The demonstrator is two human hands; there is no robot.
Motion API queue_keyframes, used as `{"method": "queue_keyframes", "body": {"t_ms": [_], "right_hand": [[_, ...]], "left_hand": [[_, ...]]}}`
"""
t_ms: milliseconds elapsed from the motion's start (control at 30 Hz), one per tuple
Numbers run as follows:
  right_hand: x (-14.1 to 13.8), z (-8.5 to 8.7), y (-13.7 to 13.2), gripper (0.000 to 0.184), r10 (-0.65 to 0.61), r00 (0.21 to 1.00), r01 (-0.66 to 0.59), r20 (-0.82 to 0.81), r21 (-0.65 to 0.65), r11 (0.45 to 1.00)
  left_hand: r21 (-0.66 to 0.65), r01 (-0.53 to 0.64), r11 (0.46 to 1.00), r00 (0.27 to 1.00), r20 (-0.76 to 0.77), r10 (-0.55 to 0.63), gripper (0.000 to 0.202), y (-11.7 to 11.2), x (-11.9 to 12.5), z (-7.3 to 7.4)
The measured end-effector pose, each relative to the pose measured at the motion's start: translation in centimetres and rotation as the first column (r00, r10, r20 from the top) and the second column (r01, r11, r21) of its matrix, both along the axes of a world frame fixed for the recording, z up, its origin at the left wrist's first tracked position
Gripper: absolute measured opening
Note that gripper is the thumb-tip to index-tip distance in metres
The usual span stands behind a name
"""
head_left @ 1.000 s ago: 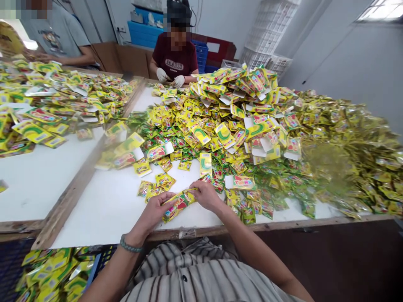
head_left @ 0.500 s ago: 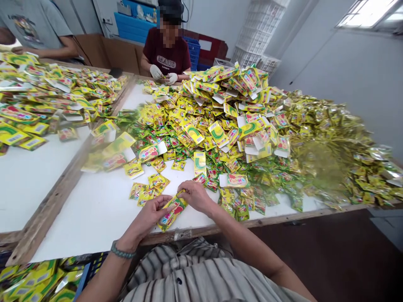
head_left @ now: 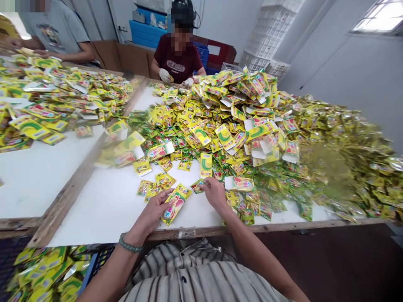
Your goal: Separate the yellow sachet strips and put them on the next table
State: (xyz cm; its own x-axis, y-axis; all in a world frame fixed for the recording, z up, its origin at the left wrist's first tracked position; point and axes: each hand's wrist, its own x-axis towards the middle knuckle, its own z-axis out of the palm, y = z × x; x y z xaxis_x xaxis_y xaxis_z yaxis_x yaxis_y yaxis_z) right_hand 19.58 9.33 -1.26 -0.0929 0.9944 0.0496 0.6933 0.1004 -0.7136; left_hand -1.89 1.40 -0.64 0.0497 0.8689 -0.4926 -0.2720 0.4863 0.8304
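My left hand [head_left: 153,213] grips a yellow card packet [head_left: 175,204] with red and green print, held just above the white table [head_left: 103,205] near its front edge. My right hand [head_left: 215,192] reaches forward to the edge of the big heap of sachets [head_left: 252,126]; its fingertips pinch a small green and yellow sachet [head_left: 198,186] lying on the table. A few loose sachets [head_left: 154,186] lie just left of the packet.
A crate [head_left: 47,272] full of filled packets stands at my lower left. A wooden rail [head_left: 78,180] splits off a second table [head_left: 37,176] with another heap. A gloved person [head_left: 178,54] works at the far end, another person [head_left: 56,33] at far left. White crates [head_left: 267,37] are stacked behind.
My right hand has let go of the packet's end and moved forward to a small sachet at the heap's edge. The left hand keeps hold of the packet.
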Motion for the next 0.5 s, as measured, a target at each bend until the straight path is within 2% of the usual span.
{"method": "queue_keyframes", "body": {"t_ms": [33,100,167,400,500], "right_hand": [[-0.4,0.1,-0.2,0.021,-0.012,0.987,0.006,-0.161,-0.039,0.999],[-1.3,0.4,-0.7,0.029,-0.003,0.91,-0.039,-0.414,-0.094,0.995],[-2.2,0.8,-1.2,0.032,0.06,0.87,-0.115,-0.49,-0.083,0.99],[-3.5,2.0,-2.6,0.019,0.226,0.947,-0.185,-0.227,0.189,0.964],[-3.6,1.9,-2.9,0.014,0.258,0.952,-0.219,-0.165,0.225,0.95]], "left_hand": [[0.011,-0.012,1.0,1.0,-0.013,0.013,0.066,-0.1,-0.2,-0.1],[0.046,-0.024,0.999,0.999,-0.042,0.026,0.065,-0.4,-0.5,-0.2],[0.088,-0.012,0.996,0.998,-0.064,0.017,0.063,-0.7,-0.7,-0.2],[0.124,0.081,0.989,0.997,-0.021,-0.079,0.058,-1.1,-1.0,0.7],[0.096,0.079,0.992,0.997,-0.02,-0.078,0.058,-1.2,-0.9,0.5]]}}
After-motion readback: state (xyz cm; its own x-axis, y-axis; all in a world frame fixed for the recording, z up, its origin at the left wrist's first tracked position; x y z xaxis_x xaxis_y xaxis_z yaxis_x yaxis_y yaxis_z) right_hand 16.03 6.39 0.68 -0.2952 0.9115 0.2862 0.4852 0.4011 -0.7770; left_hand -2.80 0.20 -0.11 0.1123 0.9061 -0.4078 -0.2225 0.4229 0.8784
